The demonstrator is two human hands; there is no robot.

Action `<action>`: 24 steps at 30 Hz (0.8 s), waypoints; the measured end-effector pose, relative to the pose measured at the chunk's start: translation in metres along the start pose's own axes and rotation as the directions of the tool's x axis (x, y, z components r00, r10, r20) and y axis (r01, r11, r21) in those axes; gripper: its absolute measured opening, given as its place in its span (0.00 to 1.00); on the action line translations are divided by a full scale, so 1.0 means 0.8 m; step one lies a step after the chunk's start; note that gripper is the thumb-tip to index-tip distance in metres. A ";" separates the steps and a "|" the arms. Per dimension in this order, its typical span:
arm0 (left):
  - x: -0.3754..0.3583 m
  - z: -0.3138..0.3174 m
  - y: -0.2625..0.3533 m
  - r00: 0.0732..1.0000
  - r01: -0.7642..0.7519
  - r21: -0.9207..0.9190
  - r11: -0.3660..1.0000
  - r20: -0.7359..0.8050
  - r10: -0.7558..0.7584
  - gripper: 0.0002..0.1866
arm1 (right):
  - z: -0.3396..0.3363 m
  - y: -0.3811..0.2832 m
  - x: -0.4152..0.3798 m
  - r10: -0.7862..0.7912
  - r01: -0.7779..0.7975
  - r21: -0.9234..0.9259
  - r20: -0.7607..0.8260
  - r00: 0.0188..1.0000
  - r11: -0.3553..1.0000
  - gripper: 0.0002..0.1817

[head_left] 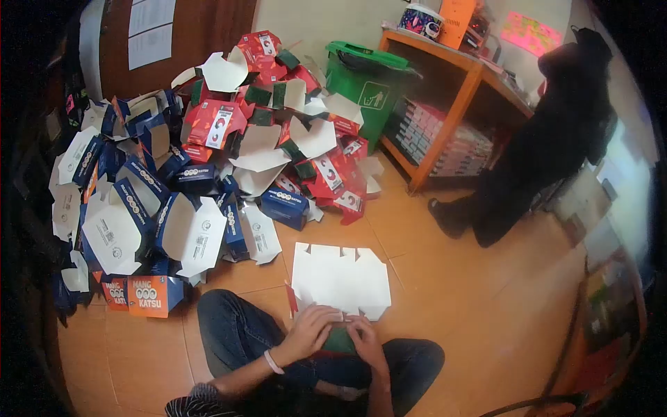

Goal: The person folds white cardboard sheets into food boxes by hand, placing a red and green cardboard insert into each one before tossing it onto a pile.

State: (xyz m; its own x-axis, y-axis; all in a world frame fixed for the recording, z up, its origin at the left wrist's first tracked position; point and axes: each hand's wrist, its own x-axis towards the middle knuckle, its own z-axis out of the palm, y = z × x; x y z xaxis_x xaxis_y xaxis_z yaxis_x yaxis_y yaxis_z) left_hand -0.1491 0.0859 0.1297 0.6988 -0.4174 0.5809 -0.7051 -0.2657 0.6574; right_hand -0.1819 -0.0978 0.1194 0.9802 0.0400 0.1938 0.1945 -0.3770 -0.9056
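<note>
A partly folded cardboard food box [340, 278] lies before my crossed legs. Its white inside faces up, a strip of red shows at its left edge, and a dark green panel [339, 340] is at the near end. My left hand [316, 328], with a white band at the wrist, has its fingers bent over the near edge of the box. Close beside it, my right hand [366, 342] pinches the same edge from the right. The fingertips nearly meet there, and the undersides of the fingers are hidden.
Blue and orange boxes [154, 295] and red and green boxes [215, 125] are heaped at the left. Behind stands a green bin [375, 94] next to a wooden shelf [474, 90] with stacked packs. At the right is a dark figure [542, 132], apparently a person in black.
</note>
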 end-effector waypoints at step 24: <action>0.062 -0.036 0.041 0.993 0.007 -0.608 0.794 -0.088 -0.076 0.12 | -0.012 -0.098 0.029 -0.127 0.093 -0.087 -0.648 0.751 0.992 0.10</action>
State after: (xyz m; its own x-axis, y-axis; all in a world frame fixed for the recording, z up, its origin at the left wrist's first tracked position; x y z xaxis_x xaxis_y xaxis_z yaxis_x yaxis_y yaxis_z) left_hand -0.1343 0.0819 0.1937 0.7585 -0.3179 0.5689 -0.4819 0.3141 0.8180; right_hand -0.1744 -0.0763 0.1984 0.6872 -0.5221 0.5051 0.2807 -0.4504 -0.8475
